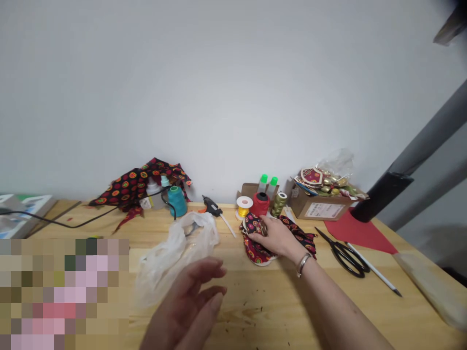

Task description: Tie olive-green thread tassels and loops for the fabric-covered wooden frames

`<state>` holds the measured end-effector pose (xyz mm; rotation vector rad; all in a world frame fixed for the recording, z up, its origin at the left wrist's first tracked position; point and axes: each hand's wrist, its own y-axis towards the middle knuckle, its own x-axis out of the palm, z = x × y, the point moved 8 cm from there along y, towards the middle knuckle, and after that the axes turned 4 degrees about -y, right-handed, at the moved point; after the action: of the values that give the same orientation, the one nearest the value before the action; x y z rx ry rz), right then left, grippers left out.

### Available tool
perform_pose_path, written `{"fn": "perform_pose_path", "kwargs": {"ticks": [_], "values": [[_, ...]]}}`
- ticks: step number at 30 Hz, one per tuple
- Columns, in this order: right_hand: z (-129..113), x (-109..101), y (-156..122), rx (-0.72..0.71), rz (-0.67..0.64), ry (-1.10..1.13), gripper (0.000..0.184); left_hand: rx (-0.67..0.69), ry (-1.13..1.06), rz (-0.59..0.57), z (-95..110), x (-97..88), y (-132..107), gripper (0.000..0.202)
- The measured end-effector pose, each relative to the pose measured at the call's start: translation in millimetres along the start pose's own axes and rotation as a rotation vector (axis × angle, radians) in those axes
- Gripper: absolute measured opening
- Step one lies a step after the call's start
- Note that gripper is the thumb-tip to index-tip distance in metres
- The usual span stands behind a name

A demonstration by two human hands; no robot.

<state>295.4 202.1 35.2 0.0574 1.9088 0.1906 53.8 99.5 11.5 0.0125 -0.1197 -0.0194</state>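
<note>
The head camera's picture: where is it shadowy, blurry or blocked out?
All in the head view: coarse square blocks hide the lower left corner; the left hand looks slightly soft; a dim shadow falls on the table beside the right forearm; the wall looks brighter mid-picture than toward the top.

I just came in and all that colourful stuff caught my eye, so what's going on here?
A person has both hands over a wooden table. The right hand has its fingers on some patterned cloth pieces; I can't tell if they are gripping. The left hand is open, beside a thin plastic bag, with nothing seen in it. Thread spools stand behind the cloth pieces, and black scissors lie to the right.
</note>
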Motion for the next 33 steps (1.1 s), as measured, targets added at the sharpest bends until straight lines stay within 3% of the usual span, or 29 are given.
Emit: {"fn": "perform_pose_path", "kwargs": {"ticks": [2, 4, 8, 11, 13, 15, 20, 22, 28, 33], "values": [[-5.6, 1.2, -8.5, -0.049, -0.029, 0.007, 0.057, -0.147, 0.007, -0.078, -3.3, 13.3, 10.9, 0.035], [-14.6, -1.3, -20.8, -0.101, -0.045, 0.013, 0.057, -0.249, 0.034, -0.127, -20.0, 19.9, 19.8, 0.044], [-32.2, -9.3, -43.2, -0.169, -0.073, 0.029, 0.049, -0.157, 0.181, -0.222, -42.8, 32.9, 36.0, 0.062], [-34.9, -16.5, -48.2, -0.21, -0.08, 0.051, 0.058, 0.0, 0.378, -0.345, -33.2, 57.9, 44.4, 0.068], [-20.1, -24.8, -44.4, -0.161, -0.012, 0.017, 0.053, 0.117, 0.492, -0.398, -17.3, 76.6, 50.7, 0.075], [7.9, -32.6, -39.1, -0.045, 0.085, -0.045, 0.044, 0.14, 0.608, -0.414, -8.4, 90.4, 59.6, 0.086], [71.9, -29.2, -38.0, 0.125, 0.143, -0.09, 0.035, 0.254, 0.89, -0.504, -5.5, 116.2, 74.1, 0.11], [84.7, -31.9, -42.0, 0.143, 0.175, -0.08, 0.025, 0.273, 0.952, -0.511, -9.5, 121.3, 77.5, 0.114], [103.8, -78.5, -53.6, 0.249, 0.468, -0.092, 0.034, 0.214, 0.925, -0.443, -14.7, 124.4, 88.4, 0.114], [78.7, -76.6, -57.1, 0.119, 0.371, -0.067, 0.036, 0.138, 0.793, -0.366, -17.2, 110.6, 92.1, 0.104]]}}
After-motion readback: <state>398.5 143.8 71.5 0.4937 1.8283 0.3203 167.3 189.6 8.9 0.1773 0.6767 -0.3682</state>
